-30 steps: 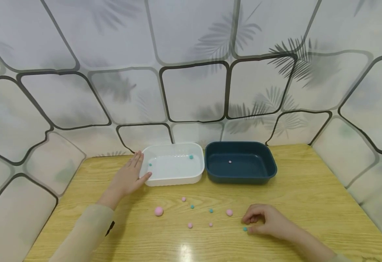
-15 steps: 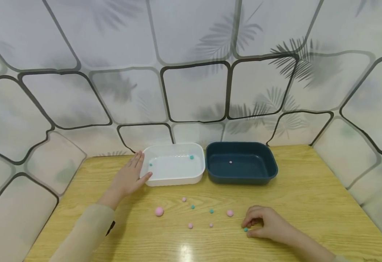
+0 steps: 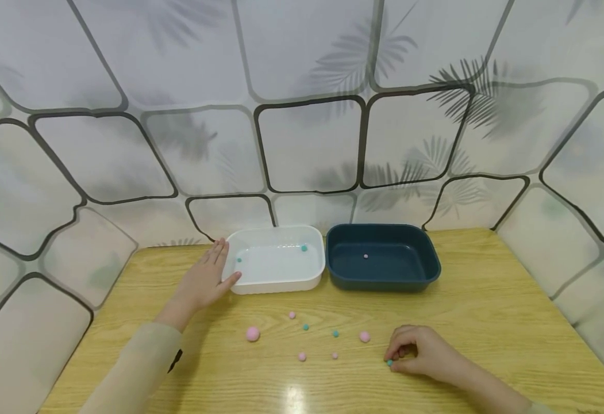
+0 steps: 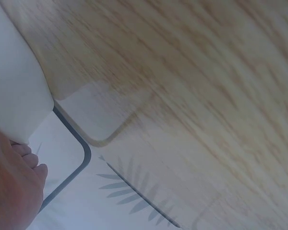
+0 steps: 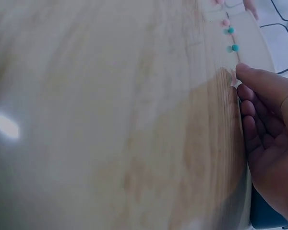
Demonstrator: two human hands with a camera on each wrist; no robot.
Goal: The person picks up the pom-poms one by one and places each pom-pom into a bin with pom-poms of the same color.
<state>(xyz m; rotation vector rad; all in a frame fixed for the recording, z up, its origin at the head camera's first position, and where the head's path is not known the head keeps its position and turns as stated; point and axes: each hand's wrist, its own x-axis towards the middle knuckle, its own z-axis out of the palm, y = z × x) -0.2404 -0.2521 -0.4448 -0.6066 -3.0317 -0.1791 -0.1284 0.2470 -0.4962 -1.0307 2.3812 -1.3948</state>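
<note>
My left hand [image 3: 202, 280] rests with straight fingers against the left end of a white rectangular tub [image 3: 276, 286], thumb at its front corner. Two small teal balls lie inside that tub, one of them [image 3: 304, 248] toward the right. On the table at the right, my right hand [image 3: 422, 353] pinches a small teal ball [image 3: 389, 363] between thumb and fingertips; in the right wrist view the fingers mostly hide it. Just left of this hand lies a pink ball [image 3: 365, 336]. A dark blue tub [image 3: 384, 284] stands behind it, holding one tiny pink ball [image 3: 366, 256].
Several loose balls are scattered mid-table, among them a large pink one [image 3: 252, 334], a teal one [image 3: 335, 333] and a small pink one [image 3: 302, 356]. Both tubs stand side by side at the back of the wooden table [image 3: 219, 379], against a patterned cloth wall [image 3: 307, 149].
My right thumb and fingertips have closed in on the teal ball, which stays near the same spot. The left hand has kept its place on the white tub.
</note>
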